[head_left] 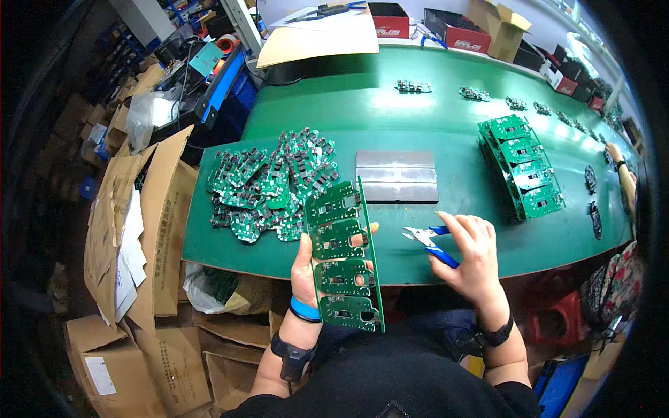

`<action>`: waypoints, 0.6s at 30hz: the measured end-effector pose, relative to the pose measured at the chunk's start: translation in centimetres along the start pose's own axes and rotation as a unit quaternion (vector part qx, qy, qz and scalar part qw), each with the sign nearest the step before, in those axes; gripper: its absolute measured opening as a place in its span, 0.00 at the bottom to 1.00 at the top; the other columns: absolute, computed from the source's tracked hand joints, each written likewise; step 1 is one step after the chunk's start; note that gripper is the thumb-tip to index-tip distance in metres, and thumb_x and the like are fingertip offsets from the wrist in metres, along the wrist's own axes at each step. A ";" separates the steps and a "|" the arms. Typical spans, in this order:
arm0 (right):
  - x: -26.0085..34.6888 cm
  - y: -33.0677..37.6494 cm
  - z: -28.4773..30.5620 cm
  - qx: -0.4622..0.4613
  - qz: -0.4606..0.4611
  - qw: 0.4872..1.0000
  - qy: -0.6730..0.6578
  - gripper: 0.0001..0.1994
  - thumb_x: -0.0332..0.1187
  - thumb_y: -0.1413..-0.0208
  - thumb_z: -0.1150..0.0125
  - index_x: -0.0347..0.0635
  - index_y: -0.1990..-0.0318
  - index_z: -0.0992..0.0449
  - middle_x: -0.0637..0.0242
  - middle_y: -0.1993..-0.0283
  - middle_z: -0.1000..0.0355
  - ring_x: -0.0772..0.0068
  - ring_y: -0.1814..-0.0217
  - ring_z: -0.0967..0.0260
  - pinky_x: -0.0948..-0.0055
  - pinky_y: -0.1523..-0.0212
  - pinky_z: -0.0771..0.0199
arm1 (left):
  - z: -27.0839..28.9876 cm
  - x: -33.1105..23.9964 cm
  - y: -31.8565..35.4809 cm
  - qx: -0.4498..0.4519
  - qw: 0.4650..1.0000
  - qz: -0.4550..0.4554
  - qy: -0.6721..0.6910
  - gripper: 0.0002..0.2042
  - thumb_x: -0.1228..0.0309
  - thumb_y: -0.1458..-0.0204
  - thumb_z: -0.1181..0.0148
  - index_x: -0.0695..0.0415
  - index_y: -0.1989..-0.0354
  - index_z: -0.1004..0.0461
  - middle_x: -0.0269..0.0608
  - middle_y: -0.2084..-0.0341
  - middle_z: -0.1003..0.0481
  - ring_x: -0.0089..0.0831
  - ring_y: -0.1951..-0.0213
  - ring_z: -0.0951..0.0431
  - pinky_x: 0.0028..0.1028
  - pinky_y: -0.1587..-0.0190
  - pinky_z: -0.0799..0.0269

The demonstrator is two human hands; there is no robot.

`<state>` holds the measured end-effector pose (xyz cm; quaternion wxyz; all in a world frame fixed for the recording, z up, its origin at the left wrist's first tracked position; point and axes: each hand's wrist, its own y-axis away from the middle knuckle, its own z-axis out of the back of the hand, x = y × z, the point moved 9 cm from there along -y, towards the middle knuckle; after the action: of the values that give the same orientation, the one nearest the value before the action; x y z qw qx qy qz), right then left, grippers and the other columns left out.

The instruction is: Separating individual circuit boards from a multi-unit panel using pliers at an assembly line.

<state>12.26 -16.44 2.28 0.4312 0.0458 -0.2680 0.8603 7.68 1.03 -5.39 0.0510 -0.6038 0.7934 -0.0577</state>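
1 head-worn fisheye looks down and forward over a nearby table [313, 97].

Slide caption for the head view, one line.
Left hand holds a green circuit board; right hand holds blue-handled cutters at a green table.

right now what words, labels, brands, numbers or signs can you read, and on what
Red-fronted boxes: white lettering, not copied here.
Tall cardboard flap: dark print, too blurred.
White label on lower carton: too small to read.
Circuit-board panel in left hand: markings too small.
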 end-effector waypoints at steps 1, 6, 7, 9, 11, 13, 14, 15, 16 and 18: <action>-1.2 0.3 -0.1 0.011 -0.012 1.000 -0.004 0.28 0.37 0.68 0.34 0.43 0.53 0.31 0.61 0.59 0.34 0.59 0.54 0.37 0.61 0.50 0.44 | 0.0 0.0 0.1 0.002 1.000 0.007 0.005 0.35 0.44 0.43 0.69 0.60 0.36 0.55 0.62 0.38 0.55 0.59 0.51 0.32 0.47 0.58 0.26; -3.8 1.6 -0.1 0.025 0.030 0.994 0.107 0.25 0.37 0.64 0.32 0.44 0.54 0.28 0.59 0.52 0.34 0.57 0.46 0.40 0.58 0.41 0.48 | 0.4 0.8 0.5 -0.034 0.999 0.031 -0.023 0.35 0.43 0.43 0.70 0.56 0.35 0.57 0.61 0.36 0.61 0.63 0.50 0.33 0.47 0.57 0.26; -3.5 1.5 0.3 0.012 0.027 0.997 0.065 0.25 0.37 0.64 0.32 0.44 0.53 0.28 0.59 0.52 0.35 0.57 0.47 0.40 0.58 0.43 0.46 | 0.5 1.5 0.5 -0.041 0.997 0.052 -0.038 0.35 0.42 0.44 0.71 0.56 0.35 0.57 0.61 0.36 0.61 0.63 0.50 0.34 0.48 0.56 0.27; -1.4 0.4 0.3 0.017 0.028 0.997 -0.068 0.24 0.35 0.62 0.32 0.43 0.53 0.28 0.58 0.53 0.34 0.56 0.50 0.39 0.59 0.48 0.40 | 0.1 2.8 0.2 -0.064 0.994 0.083 -0.038 0.36 0.41 0.44 0.74 0.57 0.35 0.57 0.61 0.37 0.58 0.65 0.51 0.33 0.48 0.57 0.26; 0.8 -0.2 -1.1 0.019 0.026 0.979 -0.203 0.23 0.31 0.63 0.32 0.42 0.54 0.27 0.59 0.57 0.32 0.57 0.54 0.36 0.66 0.54 0.36 | -0.5 3.8 -0.1 -0.028 0.994 0.108 -0.003 0.37 0.40 0.45 0.74 0.57 0.35 0.58 0.59 0.37 0.55 0.64 0.49 0.35 0.49 0.54 0.29; 2.0 -0.6 -2.0 0.032 0.053 0.964 -0.259 0.18 0.28 0.62 0.34 0.41 0.59 0.25 0.62 0.62 0.30 0.61 0.60 0.32 0.69 0.59 0.33 | -1.2 4.6 -0.1 0.017 0.991 0.130 0.018 0.38 0.39 0.45 0.73 0.58 0.35 0.58 0.57 0.39 0.48 0.62 0.48 0.36 0.51 0.51 0.32; 2.4 -0.6 -2.7 0.059 0.075 0.961 -0.258 0.15 0.27 0.61 0.35 0.40 0.62 0.25 0.64 0.63 0.29 0.63 0.62 0.31 0.70 0.60 0.33 | -1.3 4.6 -0.1 0.018 0.991 0.133 0.016 0.38 0.39 0.45 0.73 0.58 0.35 0.58 0.57 0.39 0.48 0.62 0.48 0.36 0.51 0.51 0.32; 2.6 -1.1 -2.5 0.051 0.056 0.957 -0.282 0.07 0.24 0.58 0.38 0.38 0.68 0.25 0.67 0.68 0.27 0.67 0.66 0.29 0.73 0.63 0.32 | -1.2 4.5 0.1 0.014 0.991 0.132 0.020 0.39 0.39 0.46 0.73 0.58 0.35 0.58 0.57 0.40 0.47 0.62 0.48 0.35 0.51 0.51 0.32; 2.6 -1.3 -2.5 0.051 0.060 0.955 -0.285 0.07 0.24 0.58 0.38 0.38 0.68 0.25 0.67 0.68 0.27 0.67 0.66 0.29 0.73 0.63 0.32 | -1.1 4.4 0.4 0.010 0.991 0.131 0.024 0.39 0.39 0.46 0.73 0.58 0.35 0.57 0.57 0.41 0.45 0.62 0.49 0.34 0.50 0.52 0.32; 2.2 -1.4 -3.9 0.129 0.013 0.888 -0.441 0.03 0.22 0.55 0.40 0.37 0.71 0.24 0.65 0.71 0.26 0.69 0.68 0.28 0.74 0.66 0.31 | -0.6 4.2 0.7 0.028 0.991 0.127 0.034 0.39 0.39 0.46 0.72 0.58 0.35 0.56 0.58 0.41 0.44 0.63 0.50 0.34 0.50 0.52 0.31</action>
<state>12.57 -12.19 0.22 0.2480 0.4719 -0.3180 0.7840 5.76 -2.79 -4.91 0.0480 -0.4940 0.8631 -0.0931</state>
